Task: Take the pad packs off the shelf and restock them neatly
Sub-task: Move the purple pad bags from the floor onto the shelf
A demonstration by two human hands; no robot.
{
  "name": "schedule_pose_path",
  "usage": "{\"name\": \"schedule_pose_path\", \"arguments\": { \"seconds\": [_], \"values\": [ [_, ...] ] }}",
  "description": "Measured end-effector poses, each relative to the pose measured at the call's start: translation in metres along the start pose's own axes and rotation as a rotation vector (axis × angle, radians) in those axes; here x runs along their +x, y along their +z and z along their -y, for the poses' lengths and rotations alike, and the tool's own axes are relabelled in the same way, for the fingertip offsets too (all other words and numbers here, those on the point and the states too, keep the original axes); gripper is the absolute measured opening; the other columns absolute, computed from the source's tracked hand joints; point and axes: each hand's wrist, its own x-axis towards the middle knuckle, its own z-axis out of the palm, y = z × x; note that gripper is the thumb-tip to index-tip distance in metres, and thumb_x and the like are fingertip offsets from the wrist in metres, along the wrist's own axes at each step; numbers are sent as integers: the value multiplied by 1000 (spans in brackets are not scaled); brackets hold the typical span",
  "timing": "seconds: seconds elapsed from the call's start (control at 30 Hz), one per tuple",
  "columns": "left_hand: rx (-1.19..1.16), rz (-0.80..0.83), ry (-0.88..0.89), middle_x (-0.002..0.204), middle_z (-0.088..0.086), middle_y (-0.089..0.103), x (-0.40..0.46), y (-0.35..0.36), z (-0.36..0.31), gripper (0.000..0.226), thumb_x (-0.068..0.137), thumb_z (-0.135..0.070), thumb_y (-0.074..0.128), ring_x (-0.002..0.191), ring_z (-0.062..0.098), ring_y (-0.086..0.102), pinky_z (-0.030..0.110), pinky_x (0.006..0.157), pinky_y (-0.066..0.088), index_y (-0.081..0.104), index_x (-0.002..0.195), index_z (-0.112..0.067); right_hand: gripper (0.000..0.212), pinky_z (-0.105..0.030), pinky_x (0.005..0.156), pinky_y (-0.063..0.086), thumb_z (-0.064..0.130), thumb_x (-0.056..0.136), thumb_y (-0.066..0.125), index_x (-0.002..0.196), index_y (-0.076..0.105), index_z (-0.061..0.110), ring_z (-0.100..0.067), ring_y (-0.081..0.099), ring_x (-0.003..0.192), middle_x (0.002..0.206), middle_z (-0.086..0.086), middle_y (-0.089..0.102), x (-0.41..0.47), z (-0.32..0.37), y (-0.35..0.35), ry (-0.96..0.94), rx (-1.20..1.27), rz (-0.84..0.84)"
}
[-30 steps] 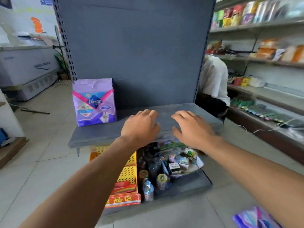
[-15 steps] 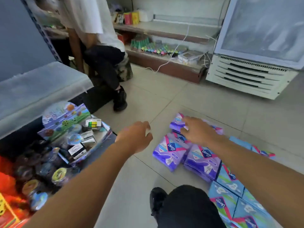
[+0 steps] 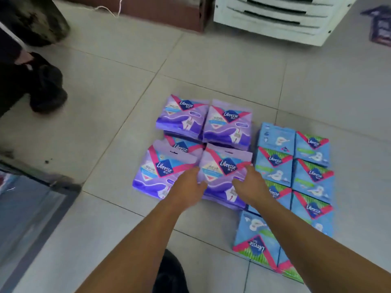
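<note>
I see a big floor of pale square tiles (image 3: 211,60). Far past my hands stands a white metal cabinet with slots (image 3: 275,17). Off to the left of my hands is the corner of a grey shelf (image 3: 31,208).

Right of my hands lies a group of blue plastic pad packs (image 3: 313,176), flat on the floor in rows, touching each other. Under my hands and just past them lie the purple plastic pad packs (image 3: 228,123), side by side in two rows. One more purple pack peeks out between the rows.

Far to the left is another person's black shoe (image 3: 48,92). Below my arms is my own black shoe (image 3: 171,273).

My left hand (image 3: 188,187) and my right hand (image 3: 251,185) are both on the near right purple pack (image 3: 220,172). The left one rests on its left edge, the right one on its right edge. The fingers bend down onto the pack. The picture is blurry, so I cannot tell if they really grab it or only touch it. The pack lies flat on the floor.
</note>
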Motion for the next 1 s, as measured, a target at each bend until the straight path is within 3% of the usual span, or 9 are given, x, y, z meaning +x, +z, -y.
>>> {"name": "schedule_pose_path", "arguments": {
  "seconds": [0.23,0.33,0.43,0.47,0.57,0.67,0.77,0.9,1.0],
  "values": [
    [-247,-34,-125,135,3,53,24,35,6,67,91,-24,64,120,23,54,29,95,42,30,148,-16,60,-29,86,43,25,93,57,145,33,8,-33,56,113,136,-14,52,12,-11,18,119,224,-56],
    [-319,-12,-174,124,7,63,23,32,5,43,91,-28,64,111,23,60,26,87,45,54,129,-11,44,-25,74,39,24,93,58,133,47,11,-26,58,98,125,-8,61,7,-13,11,128,382,-145],
    [-474,-27,-157,126,2,61,14,20,-7,42,89,-22,68,103,15,59,21,77,47,50,126,-13,18,-14,56,43,20,95,57,111,50,16,-14,59,83,109,2,62,-5,-11,-5,60,492,-223],
    [-521,-18,-153,125,0,60,11,14,-12,44,88,-21,69,102,13,59,19,74,46,47,126,-15,15,-15,57,47,19,96,56,110,51,19,-9,58,78,105,3,63,-9,-8,-12,34,542,-238],
    [-605,-63,-109,119,0,61,0,-19,-36,48,86,-27,72,104,15,61,26,85,50,44,124,-17,14,-44,81,57,15,92,56,102,63,19,-16,67,82,93,5,69,-22,6,-35,-37,684,-208],
    [-691,-102,-2,113,4,67,-18,-64,-60,46,85,-19,74,97,14,66,27,86,52,50,123,-11,15,-45,83,55,14,90,57,88,67,25,-17,70,88,87,8,72,-38,38,-62,-172,742,-150],
    [-767,-76,134,107,10,71,-48,-115,-81,22,89,-6,65,92,19,69,31,84,54,62,111,-5,17,-38,83,56,29,82,66,97,63,37,-19,70,95,104,2,70,-62,86,-92,-326,855,-104],
    [-906,-145,199,110,15,71,-109,-178,-101,32,89,-6,62,93,30,69,44,84,56,54,120,-8,36,-44,80,58,20,89,69,114,48,36,-31,71,92,108,-13,70,-109,146,-118,-496,897,74],
    [-891,-279,248,109,8,73,-161,-217,-101,34,90,-19,67,95,26,71,44,87,57,55,121,-12,52,-40,83,58,28,86,73,128,44,28,-22,72,90,106,-6,70,-153,186,-125,-589,791,112]
  ]
}}
